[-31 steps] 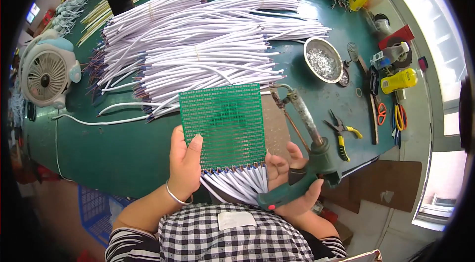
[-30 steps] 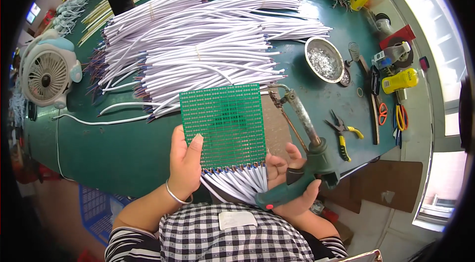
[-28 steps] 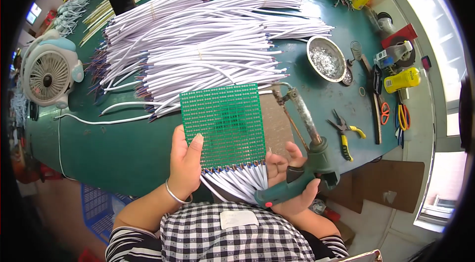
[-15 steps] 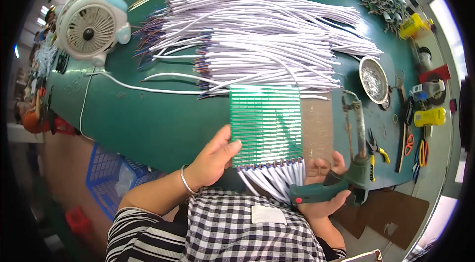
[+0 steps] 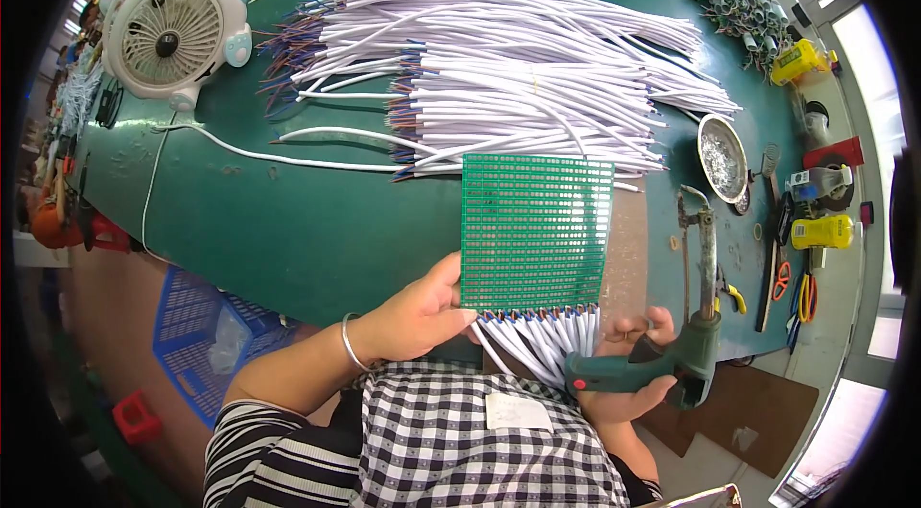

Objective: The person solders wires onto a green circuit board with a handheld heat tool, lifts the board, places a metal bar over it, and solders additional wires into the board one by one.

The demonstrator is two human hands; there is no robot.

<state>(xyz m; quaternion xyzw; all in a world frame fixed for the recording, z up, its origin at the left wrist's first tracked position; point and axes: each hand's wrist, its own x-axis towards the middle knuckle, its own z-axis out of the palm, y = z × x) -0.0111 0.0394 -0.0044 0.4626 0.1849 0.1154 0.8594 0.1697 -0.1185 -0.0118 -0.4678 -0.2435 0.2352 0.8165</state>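
Note:
My left hand (image 5: 422, 314) pinches the lower left edge of a green circuit board panel (image 5: 537, 235), thumb on its face. The panel is tilted up toward me and marked with many rows of small pads. White cables (image 5: 552, 340) with stripped brown and blue ends hang from its lower edge. My right hand (image 5: 625, 404) is wrapped around the green handle of a pistol-shaped soldering gun (image 5: 662, 369), which has a red button and a metal barrel pointing up. The gun is just right of the cables, its tip apart from the panel.
Bundles of white cables (image 5: 537, 100) cover the green table (image 5: 317, 220). A fan (image 5: 168, 43) stands at left. On the right are a metal bowl (image 5: 721, 158), pliers (image 5: 734, 299), scissors (image 5: 782, 280) and yellow bottles (image 5: 823, 232). A blue basket (image 5: 192, 345) sits low at left.
The panel has shifted slightly right in view and tilted, so its glare has faded and the pads show clearly. Both hands keep their holds. At the far right edge of the table, another person's hand shows.

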